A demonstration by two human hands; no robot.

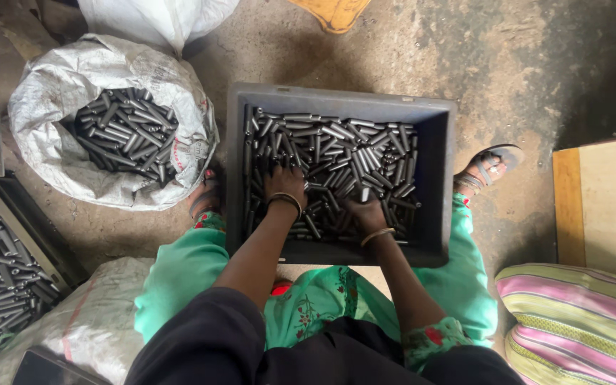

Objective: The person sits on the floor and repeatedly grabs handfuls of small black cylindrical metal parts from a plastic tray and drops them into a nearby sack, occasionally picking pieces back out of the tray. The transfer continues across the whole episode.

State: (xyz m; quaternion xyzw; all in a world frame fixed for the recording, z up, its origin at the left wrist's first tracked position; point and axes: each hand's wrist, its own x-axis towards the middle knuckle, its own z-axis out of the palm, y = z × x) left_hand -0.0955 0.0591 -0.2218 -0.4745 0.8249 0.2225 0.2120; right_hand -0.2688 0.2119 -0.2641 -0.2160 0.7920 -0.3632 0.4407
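Fingers (279,173) of both hands buried among metal rods (336,153) in grey crate (436,178), grip unclear; loose rods could roll, pinch skin.

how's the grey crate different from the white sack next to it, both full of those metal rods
The grey crate is rigid, square and dark; the white sack is soft, crumpled and rolled open at the top. Both hands, left and right, are in the crate's rods; the sack's rods lie untouched. Both hold short dark metal rods.
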